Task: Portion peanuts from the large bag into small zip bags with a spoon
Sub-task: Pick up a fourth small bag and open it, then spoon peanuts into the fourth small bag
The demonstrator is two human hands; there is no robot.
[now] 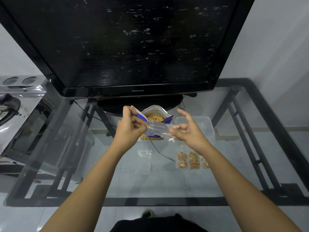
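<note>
The large peanut bag (156, 109) stands open on the glass table (167, 185), below the television's foot, with peanuts (154, 118) showing inside. In front of its mouth I hold a small clear zip bag (158, 129) stretched sideways between both hands. My left hand (130, 126) pinches the bag's left end with curled fingers. My right hand (189, 129) pinches the right end between thumb and a fingertip, the other fingers spread upward. No spoon shows clearly.
A television (127, 47) fills the back of the table. A clear plastic box (203, 123) sits right of the large bag. Empty zip bags (144, 159) lie in front, and filled peanut bags (192, 160) to their right. A cooker (15, 104) stands at left.
</note>
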